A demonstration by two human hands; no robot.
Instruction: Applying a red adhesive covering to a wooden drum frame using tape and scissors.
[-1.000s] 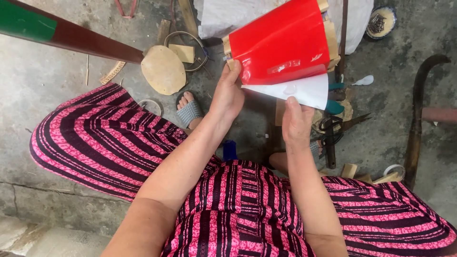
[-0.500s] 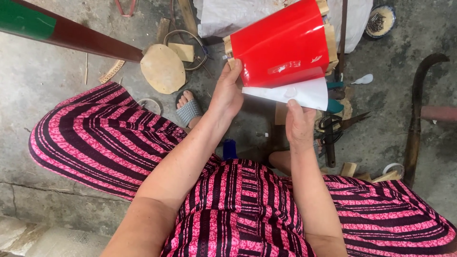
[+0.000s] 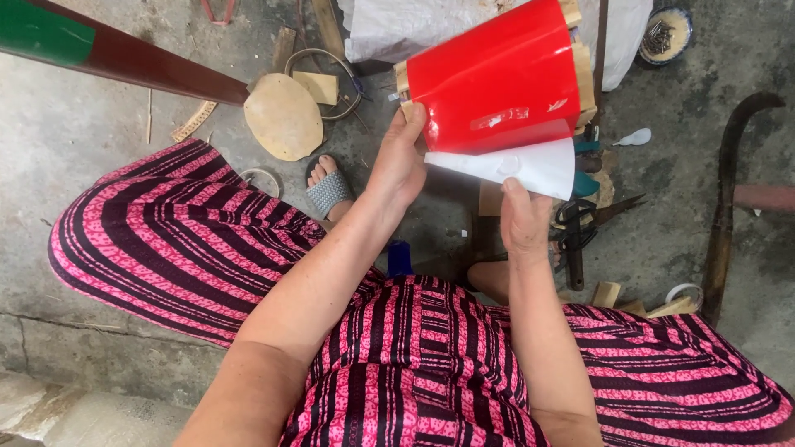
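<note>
Concrete floor [image 3: 124, 108] lying littered with scraps | left hand [image 3: 399, 161] gripping red film [image 3: 497, 74] on its frame | right hand [image 3: 523, 217] pinching white backing [image 3: 522, 165] | peeling is best kept slow, film taut.

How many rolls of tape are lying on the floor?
2 that I can see: one roll of tape at lower right by the wooden offcuts, and another ring-shaped one beside the striped knee at left, partly hidden. Others may be hidden in the clutter.

Concrete floor [image 3: 99, 273] — oval wooden disc [image 3: 283, 116], scissors [image 3: 575, 228], perhaps nail bowl [image 3: 665, 35].
</note>
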